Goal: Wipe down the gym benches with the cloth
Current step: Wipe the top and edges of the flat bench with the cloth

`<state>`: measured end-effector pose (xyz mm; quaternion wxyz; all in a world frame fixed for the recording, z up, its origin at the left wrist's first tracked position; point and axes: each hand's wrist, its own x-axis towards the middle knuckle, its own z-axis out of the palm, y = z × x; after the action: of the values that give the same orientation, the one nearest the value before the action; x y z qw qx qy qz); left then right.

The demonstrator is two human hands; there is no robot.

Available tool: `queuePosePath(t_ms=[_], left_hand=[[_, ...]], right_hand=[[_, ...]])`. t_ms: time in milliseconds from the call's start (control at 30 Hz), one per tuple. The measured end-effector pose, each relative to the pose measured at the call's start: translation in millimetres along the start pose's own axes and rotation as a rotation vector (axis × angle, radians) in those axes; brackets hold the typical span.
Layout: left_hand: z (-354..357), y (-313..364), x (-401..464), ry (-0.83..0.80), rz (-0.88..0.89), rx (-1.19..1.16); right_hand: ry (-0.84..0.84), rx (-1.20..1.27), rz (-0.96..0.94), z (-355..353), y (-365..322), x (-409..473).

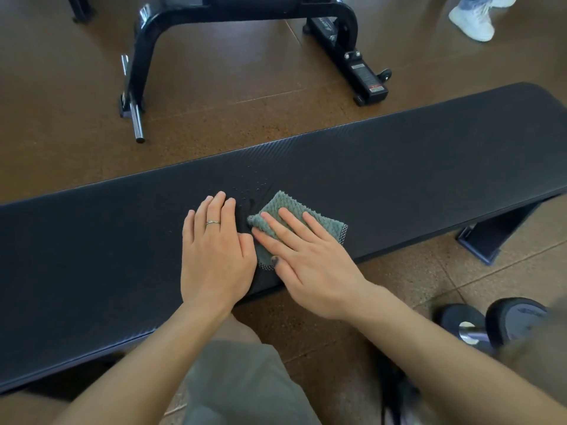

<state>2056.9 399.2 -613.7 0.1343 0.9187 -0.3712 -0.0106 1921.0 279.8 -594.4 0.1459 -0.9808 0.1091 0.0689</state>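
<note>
My right hand (302,265) presses the green cloth (294,222) flat-fingered, no grip closed; left hand (214,250) flat, steadying the bench pad (429,167). Sweep over the droplets (251,187).

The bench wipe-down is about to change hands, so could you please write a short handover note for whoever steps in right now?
Left hand: flat on the bench, fingers straight, holding nothing.
Right hand: fingers straight, pressing the green cloth flat onto the pad.
Cloth: folded, mid-bench, near the front edge, just right of the left hand.
Done: cannot tell how much is wiped; small droplets sit on the pad just beyond the cloth.
Left: wipe through the droplets, then cover both ends of this bench. A second black frame stands behind; a dumbbell lies on the floor at right.
</note>
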Motion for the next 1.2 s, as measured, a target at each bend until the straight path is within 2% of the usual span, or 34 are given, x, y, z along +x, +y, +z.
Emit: queuePosePath(t_ms=[133,333,400,533,633,700,833,900,967,1033,1100,1200], left_hand=[[0,3,2,0.006,-0.01,-0.004],[0,2,5,0.002,-0.022,0.006],[0,1,2,-0.005,-0.023,0.007],[-1,3,0,-0.002,-0.041,0.01],[-1,5,3,0.01,-0.046,-0.001],[-1,6,2,0.006,-0.056,0.0],[-4,8,4,-0.001,-0.064,-0.003],[-4,8,4,-0.019,-0.067,0.009],[-3,7,4,-0.03,-0.075,0.013],[-3,8,4,-0.036,-0.088,0.007],[-3,10,3,-0.035,-0.101,0.008],[-4,11,4,-0.031,-0.108,0.014]], right_hand=[[0.008,-0.061,-0.082,-13,19,46],[0.02,-0.105,-0.078,-35,53,136],[0.043,-0.077,0.032,-44,93,130],[0.139,-0.031,0.403,-63,190,93],[0.137,-0.012,0.565,-62,183,93],[0.127,-0.01,0.481,-53,140,112],[0.073,-0.015,0.049,-28,41,145],[0.035,-0.022,-0.088,-26,31,148],[0.03,-0.027,-0.172,-34,65,144],[0.092,-0.058,-0.105,-47,122,131],[0.163,-0.105,0.048,-61,187,113],[0.107,-0.036,0.348,-70,225,93]])
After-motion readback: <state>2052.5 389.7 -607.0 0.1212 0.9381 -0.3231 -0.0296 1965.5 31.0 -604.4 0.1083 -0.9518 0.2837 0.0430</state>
